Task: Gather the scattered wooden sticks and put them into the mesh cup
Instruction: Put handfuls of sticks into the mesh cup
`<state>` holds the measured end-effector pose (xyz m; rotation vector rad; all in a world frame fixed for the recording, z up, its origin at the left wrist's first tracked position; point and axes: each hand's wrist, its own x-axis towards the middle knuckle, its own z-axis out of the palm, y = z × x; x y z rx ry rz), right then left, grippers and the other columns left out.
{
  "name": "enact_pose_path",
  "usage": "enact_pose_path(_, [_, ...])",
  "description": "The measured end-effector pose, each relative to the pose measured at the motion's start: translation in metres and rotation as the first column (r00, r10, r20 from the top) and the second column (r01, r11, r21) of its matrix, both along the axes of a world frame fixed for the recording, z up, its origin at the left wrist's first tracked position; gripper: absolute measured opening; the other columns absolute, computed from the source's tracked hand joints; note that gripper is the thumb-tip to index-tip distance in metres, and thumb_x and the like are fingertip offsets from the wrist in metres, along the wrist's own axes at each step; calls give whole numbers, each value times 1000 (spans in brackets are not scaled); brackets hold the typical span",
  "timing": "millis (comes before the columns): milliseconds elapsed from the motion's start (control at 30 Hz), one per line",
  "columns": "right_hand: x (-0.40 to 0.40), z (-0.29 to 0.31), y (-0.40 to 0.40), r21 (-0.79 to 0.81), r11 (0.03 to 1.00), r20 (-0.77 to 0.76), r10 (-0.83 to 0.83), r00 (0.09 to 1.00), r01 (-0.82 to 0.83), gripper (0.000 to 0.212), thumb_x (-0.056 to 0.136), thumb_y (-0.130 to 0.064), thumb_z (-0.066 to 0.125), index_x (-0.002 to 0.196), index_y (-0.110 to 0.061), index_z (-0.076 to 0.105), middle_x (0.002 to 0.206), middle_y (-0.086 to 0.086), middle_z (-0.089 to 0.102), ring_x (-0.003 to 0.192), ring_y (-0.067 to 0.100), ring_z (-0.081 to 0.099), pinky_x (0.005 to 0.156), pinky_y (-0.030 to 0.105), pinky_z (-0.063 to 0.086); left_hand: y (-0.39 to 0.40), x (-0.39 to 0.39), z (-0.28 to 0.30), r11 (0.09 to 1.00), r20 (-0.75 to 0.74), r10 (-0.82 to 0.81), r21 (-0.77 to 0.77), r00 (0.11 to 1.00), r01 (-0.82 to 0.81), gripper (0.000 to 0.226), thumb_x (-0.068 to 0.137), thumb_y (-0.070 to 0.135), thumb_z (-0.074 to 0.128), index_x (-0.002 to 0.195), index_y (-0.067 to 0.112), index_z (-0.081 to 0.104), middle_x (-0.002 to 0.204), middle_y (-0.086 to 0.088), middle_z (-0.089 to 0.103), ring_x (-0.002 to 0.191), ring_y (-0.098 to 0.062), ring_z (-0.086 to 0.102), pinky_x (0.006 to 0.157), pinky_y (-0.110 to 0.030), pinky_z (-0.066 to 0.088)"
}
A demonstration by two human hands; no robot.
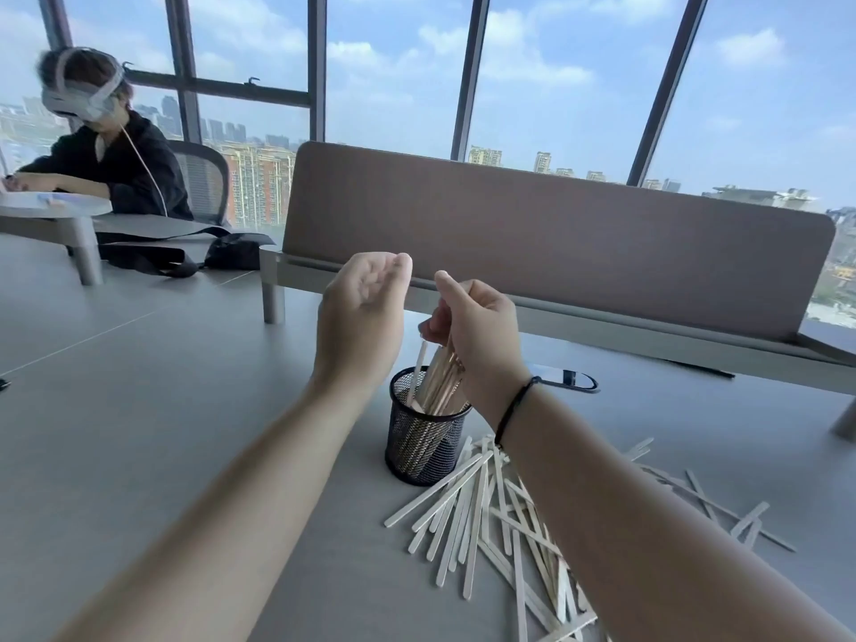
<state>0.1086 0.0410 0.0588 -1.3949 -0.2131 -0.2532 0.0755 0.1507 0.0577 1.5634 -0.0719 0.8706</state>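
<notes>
A black mesh cup [424,449] stands upright on the grey table, holding several pale wooden sticks [437,379] that lean out of its rim. My right hand [477,338] hovers just above the cup, fingers closed around the tops of a bundle of those sticks. My left hand [363,312] is raised to the left of it, above and behind the cup, fingers loosely curled with nothing in them. A loose pile of sticks [481,507] lies scattered on the table in front of and to the right of the cup, partly hidden by my right forearm.
A dark phone [567,378] lies behind the cup to the right. A brown desk divider [556,234] runs across the back. At the far left a person in a headset [99,145] sits at a neighbouring desk, with a black bag [231,254] nearby.
</notes>
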Motion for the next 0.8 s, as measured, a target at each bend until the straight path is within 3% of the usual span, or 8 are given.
enact_pose_path(100, [-2,-1,-8,-71,997,49,-29,998,33,33,92,-24,66,64,-14,53,52,-1,60,56,14,60,75,41,58,-12,-15,5,996,142,11,88,990,-23,15,96,34,58,94,22,67,91,16,69,87,7,63,78,-11,45])
enact_pose_path(233, [-15,0,-25,-195,976,111,-71,991,92,32,93,-21,66,64,-17,55,54,-13,57,52,5,52,56,24,45,-37,-45,6,966,318,5,242,948,-86,21,97,29,56,92,13,68,88,3,68,82,-20,62,74,-31,49])
enact_pose_path(333, [-31,-3,-50,-230,968,115,-74,991,99,24,92,-17,65,71,-7,60,64,-4,61,60,13,54,58,29,47,-57,-69,-7,921,338,-151,389,929,8,26,98,28,54,84,10,65,71,3,62,66,-23,58,63,-40,47])
enact_pose_path(433, [-43,-18,-88,-252,956,122,-125,985,153,23,94,-24,66,77,-9,66,68,0,70,69,15,67,66,31,53,-70,-86,-47,778,135,-327,601,935,185,24,99,39,54,90,20,64,71,13,59,63,-9,57,58,-36,48])
enact_pose_path(500, [-52,-35,-121,-320,926,95,-181,979,202,19,94,-25,67,80,-11,67,71,2,73,71,14,70,66,25,51,-75,-89,-73,613,-154,-278,731,948,298,36,97,59,48,118,32,59,112,17,64,93,-3,62,81,-32,53])
enact_pose_path(567, [-64,-55,-158,-430,870,53,-243,969,242,17,92,-28,68,87,-12,69,78,2,75,66,6,67,64,25,50,-78,-88,-90,433,-402,-148,795,904,424,67,91,76,37,146,38,36,152,12,41,130,-7,49,106,-30,41])
enact_pose_path(633, [-77,-75,-193,-569,777,47,-297,954,270,16,89,-37,71,91,-21,68,86,-7,74,72,-4,65,71,26,51,-85,-87,-96,312,-498,-1,823,867,474,93,83,88,29,158,35,13,167,5,15,151,-17,22,120,-37,23])
enact_pose_path(800, [-108,-103,-258,-877,400,83,-419,904,266,48,83,-65,61,121,-34,56,125,-1,61,119,23,55,99,40,43,-111,-83,-104,315,-558,222,817,800,483,118,69,100,15,160,28,-5,168,-16,-7,154,-37,2,122,-52,13])
